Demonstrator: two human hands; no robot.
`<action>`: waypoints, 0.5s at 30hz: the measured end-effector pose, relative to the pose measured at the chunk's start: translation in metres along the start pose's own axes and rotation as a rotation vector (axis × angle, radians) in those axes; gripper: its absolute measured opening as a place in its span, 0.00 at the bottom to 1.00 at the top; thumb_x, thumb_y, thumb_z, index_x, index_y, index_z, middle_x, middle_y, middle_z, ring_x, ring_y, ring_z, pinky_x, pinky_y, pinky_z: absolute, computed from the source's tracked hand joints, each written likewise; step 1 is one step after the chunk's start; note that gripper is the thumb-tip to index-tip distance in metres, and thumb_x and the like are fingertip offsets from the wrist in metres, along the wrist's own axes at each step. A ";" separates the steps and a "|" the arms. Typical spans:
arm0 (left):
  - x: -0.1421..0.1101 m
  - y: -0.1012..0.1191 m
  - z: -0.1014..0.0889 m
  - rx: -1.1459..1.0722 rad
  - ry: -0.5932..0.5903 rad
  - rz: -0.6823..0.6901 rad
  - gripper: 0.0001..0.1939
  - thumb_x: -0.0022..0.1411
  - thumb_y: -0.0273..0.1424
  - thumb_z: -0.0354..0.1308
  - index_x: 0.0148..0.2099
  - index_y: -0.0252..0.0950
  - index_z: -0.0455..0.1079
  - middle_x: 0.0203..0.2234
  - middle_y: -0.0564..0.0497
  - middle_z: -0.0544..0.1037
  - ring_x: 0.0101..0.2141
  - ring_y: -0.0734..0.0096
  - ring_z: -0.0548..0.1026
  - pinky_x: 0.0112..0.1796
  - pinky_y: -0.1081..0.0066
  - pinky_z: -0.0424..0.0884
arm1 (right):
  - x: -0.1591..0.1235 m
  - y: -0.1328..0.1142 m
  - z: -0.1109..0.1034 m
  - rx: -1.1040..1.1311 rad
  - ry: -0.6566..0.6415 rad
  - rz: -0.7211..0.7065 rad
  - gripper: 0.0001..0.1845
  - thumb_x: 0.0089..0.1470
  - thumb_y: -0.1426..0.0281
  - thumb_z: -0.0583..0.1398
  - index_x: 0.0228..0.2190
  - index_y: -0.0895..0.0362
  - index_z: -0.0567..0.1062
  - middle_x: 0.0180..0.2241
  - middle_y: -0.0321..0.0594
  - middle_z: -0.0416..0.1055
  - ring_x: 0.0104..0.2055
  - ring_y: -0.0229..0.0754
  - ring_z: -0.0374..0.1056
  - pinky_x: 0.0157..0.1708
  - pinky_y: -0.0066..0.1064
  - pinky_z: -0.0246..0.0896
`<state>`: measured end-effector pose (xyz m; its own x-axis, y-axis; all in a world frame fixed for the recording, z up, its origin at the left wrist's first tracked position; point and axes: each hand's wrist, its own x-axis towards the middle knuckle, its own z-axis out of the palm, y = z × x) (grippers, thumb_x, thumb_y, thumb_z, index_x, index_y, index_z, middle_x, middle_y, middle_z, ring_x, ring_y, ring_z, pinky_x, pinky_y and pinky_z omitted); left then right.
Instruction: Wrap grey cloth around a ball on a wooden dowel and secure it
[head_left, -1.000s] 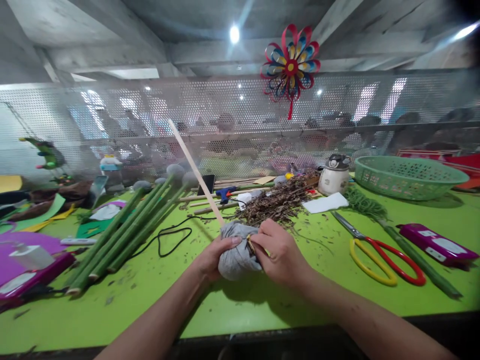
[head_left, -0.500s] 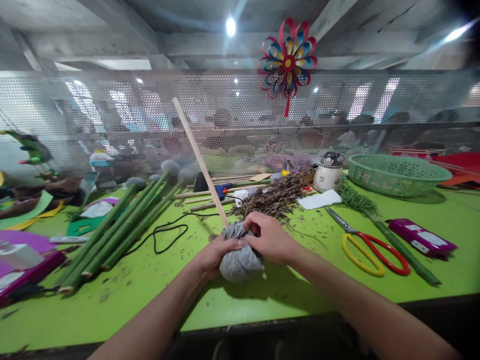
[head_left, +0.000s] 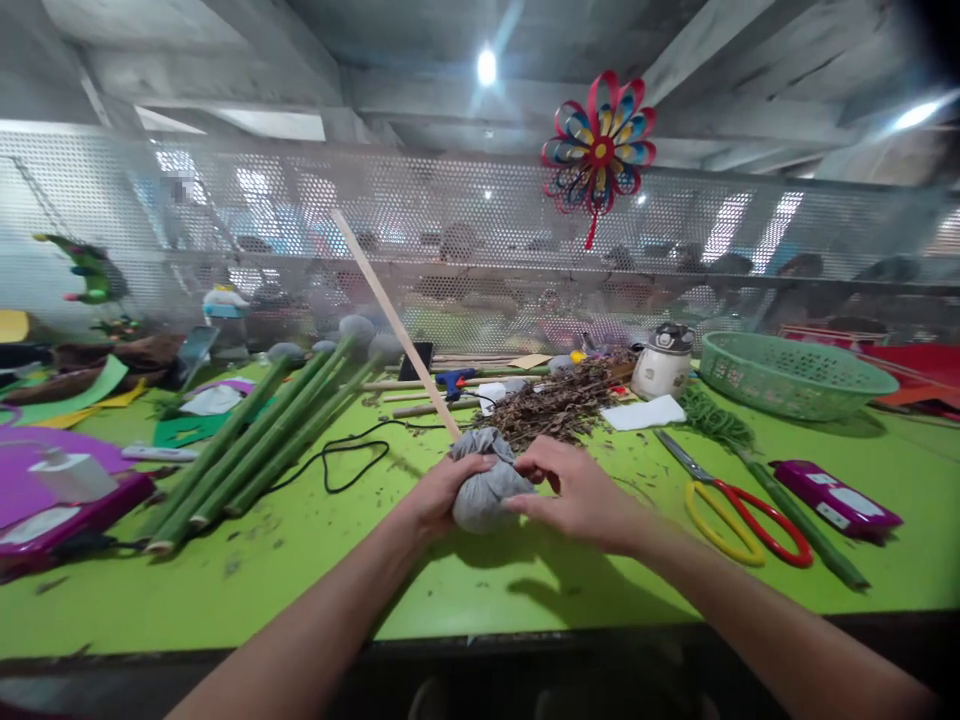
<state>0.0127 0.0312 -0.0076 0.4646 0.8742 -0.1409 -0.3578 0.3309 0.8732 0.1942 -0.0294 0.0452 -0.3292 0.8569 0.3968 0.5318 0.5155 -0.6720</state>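
A grey cloth bundle [head_left: 481,500], rounded at the bottom, is gathered round the lower end of a pale wooden stick [head_left: 397,325] that leans up to the left. My left hand [head_left: 442,492] is closed around the gathered neck of the cloth, thumb on top. At the right side of the bundle, my right hand [head_left: 574,492] has its fingers bent against the cloth, with thumb and forefinger on its folds. The stick's lower end is hidden inside the cloth.
Green stems with grey round heads [head_left: 247,440] lie left. Behind the bundle are a dried twig bunch [head_left: 555,405] and a blue glue gun [head_left: 454,382]. To the right are scissors [head_left: 731,500], a purple power strip [head_left: 832,495], a white jar [head_left: 660,365] and a green basket [head_left: 795,375].
My right hand has shifted from the top of the cloth to its right side, with the fingers spread more. The left hand keeps its hold. The whole view has shifted slightly.
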 end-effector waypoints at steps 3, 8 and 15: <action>0.000 -0.002 0.002 0.021 0.011 0.043 0.11 0.47 0.28 0.65 0.35 0.30 0.74 0.27 0.47 0.79 0.26 0.67 0.76 0.30 0.70 0.71 | 0.006 0.001 0.007 0.021 0.094 0.003 0.06 0.50 0.70 0.61 0.25 0.59 0.75 0.26 0.37 0.68 0.29 0.36 0.62 0.29 0.29 0.56; -0.001 -0.002 0.001 0.004 0.012 0.080 0.13 0.49 0.30 0.64 0.38 0.30 0.73 0.29 0.46 0.80 0.27 0.67 0.77 0.31 0.71 0.71 | 0.032 0.007 0.014 0.266 0.065 0.151 0.07 0.51 0.69 0.58 0.25 0.59 0.71 0.20 0.32 0.64 0.20 0.33 0.60 0.21 0.26 0.56; 0.003 0.002 0.003 -0.078 0.010 0.076 0.13 0.54 0.37 0.59 0.37 0.31 0.73 0.25 0.47 0.79 0.26 0.64 0.77 0.30 0.69 0.72 | 0.053 0.005 0.014 0.148 -0.071 -0.019 0.05 0.48 0.73 0.60 0.23 0.60 0.72 0.20 0.33 0.66 0.22 0.32 0.58 0.22 0.24 0.54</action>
<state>0.0157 0.0334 -0.0051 0.4259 0.9011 -0.0808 -0.4540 0.2901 0.8424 0.1686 0.0186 0.0546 -0.3954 0.8414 0.3685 0.4058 0.5199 -0.7517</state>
